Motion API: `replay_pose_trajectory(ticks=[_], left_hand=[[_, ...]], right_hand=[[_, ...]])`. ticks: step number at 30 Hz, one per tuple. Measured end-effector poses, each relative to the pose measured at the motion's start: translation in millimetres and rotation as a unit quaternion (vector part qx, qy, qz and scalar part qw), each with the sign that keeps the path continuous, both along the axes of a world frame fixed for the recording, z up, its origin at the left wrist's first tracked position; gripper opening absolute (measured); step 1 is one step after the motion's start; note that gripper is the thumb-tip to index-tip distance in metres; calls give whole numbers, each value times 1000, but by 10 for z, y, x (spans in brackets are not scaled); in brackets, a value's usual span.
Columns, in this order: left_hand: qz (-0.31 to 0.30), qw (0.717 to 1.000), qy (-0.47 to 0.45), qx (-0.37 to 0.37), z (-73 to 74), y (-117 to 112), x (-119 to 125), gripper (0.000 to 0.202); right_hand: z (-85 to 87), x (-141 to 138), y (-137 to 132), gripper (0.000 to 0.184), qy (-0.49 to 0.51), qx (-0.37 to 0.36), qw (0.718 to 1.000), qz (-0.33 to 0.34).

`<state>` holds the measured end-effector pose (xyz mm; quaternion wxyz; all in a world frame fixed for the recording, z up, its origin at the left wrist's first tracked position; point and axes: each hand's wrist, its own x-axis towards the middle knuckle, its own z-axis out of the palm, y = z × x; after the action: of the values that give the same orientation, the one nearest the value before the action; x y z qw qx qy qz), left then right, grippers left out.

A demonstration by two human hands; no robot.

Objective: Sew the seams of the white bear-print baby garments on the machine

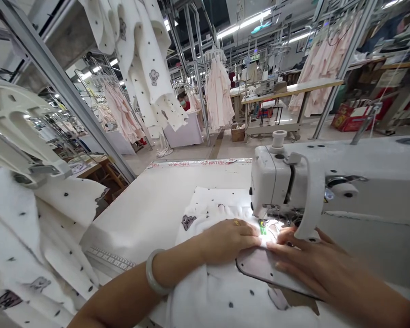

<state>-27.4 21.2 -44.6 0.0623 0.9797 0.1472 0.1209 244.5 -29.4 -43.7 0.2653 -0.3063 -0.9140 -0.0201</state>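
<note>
Now, left hand (pixel 227 241): palm down, loosely flat, fingers together, pressing on the printed cloth (pixel 222 287) and not closed round it; a ring (pixel 237 222) on one finger, a pale bangle (pixel 154 273) at the wrist.
Right hand (pixel 310 262): somewhat blurred, fingers partly spread and bent, tips near the left hand's; whether it pinches any cloth, I cannot tell.
Cloth: white with dark specks, beneath the left hand, spreading beyond its knuckles and below its wrist.
Sewing machine (pixel 269 177): just ahead of and above the right hand, its light falling between both sets of fingertips.
Metal plate (pixel 259 269): below the fingertips, between the hands.
Bench (pixel 150 196): under both hands, a measuring strip (pixel 112 258) left of the left forearm.
Clamp (pixel 20 123): well left of the left hand, with similar fabric (pixel 13 228) hanging below.
Pink garments (pixel 219 93): hung far ahead of both hands.
</note>
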Motion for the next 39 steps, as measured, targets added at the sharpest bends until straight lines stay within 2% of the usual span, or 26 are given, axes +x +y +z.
replay_pose_trajectory(ticks=[4,9,20,26,29,32,34,36,39], left_hand=[[35,999,9,-20,37,17,17,34],[83,994,32,-63,126,62,55,38],[117,988,54,-89,177,44,76,47],[118,986,29,-111,117,77,51,50],[111,989,15,-101,68,88,46,41],[97,991,-10,-94,21,98,19,34],[81,992,-25,-93,9,143,-17,35],[52,994,-30,-91,29,252,-69,37],[31,995,12,-93,142,534,-173,39]], right_hand=[[-94,47,39,32,-29,-27,999,-35],[-195,94,80,38,-50,-8,998,-48],[-95,85,91,30,-1,-22,999,-26],[16,30,-15,42,9,-122,992,-25],[143,-15,-92,38,35,-190,981,19],[202,-51,-164,43,48,-288,947,134],[169,-61,-213,51,56,-318,927,191],[94,-58,-262,55,47,-280,937,204],[-10,-39,-316,78,-1,-136,972,193]])
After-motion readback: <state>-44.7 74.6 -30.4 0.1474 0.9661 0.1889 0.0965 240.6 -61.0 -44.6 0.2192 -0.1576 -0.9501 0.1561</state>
